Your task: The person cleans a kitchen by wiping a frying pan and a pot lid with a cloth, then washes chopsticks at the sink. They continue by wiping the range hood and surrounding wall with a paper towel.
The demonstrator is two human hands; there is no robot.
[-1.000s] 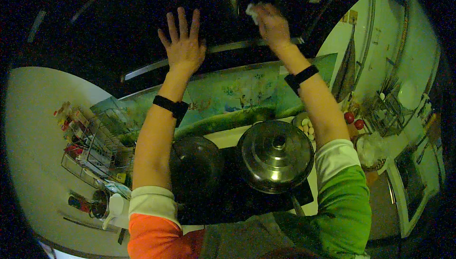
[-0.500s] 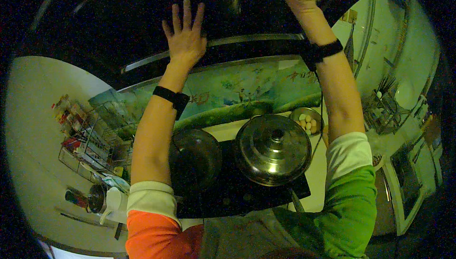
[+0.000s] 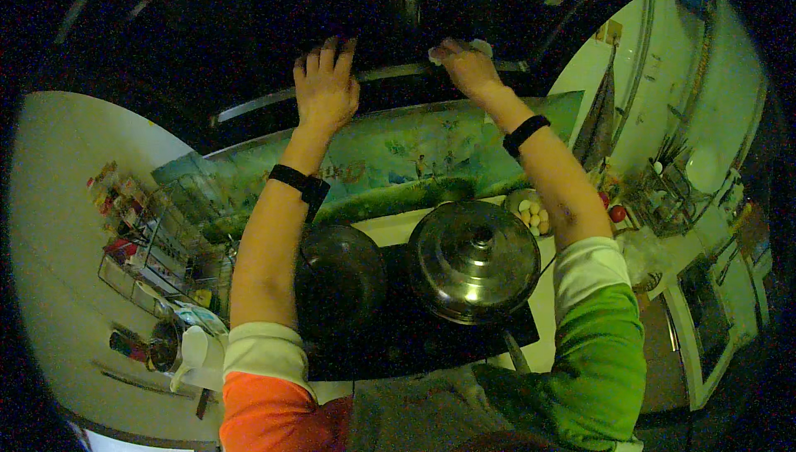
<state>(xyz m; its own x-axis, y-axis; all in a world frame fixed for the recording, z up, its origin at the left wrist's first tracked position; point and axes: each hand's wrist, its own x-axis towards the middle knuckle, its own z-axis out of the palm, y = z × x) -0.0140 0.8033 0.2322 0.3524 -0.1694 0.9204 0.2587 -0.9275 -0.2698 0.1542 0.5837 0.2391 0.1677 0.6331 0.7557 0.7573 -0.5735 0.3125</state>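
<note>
Cloth apparently bunched under right hand on hood.

Dim kitchen; pale wall at left, painted landscape backsplash behind dark stove, white cabinets at right.

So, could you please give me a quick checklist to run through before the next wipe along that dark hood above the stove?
1. Cloth in hand: the right hand grips a small white cloth against the dark hood. Ok.
2. Bracing: the left hand lies flat, fingers spread, on the hood's lower edge. Ok.
3. Cookware below covered: the steel pot wears its lid; the dark pan looks covered too. Ok.
4. Open food nearby: the bowl of eggs sits uncovered under the right forearm. Not ok.
5. Burners off: no flame visible, but the dim light hides the controls. Cannot tell.
</note>
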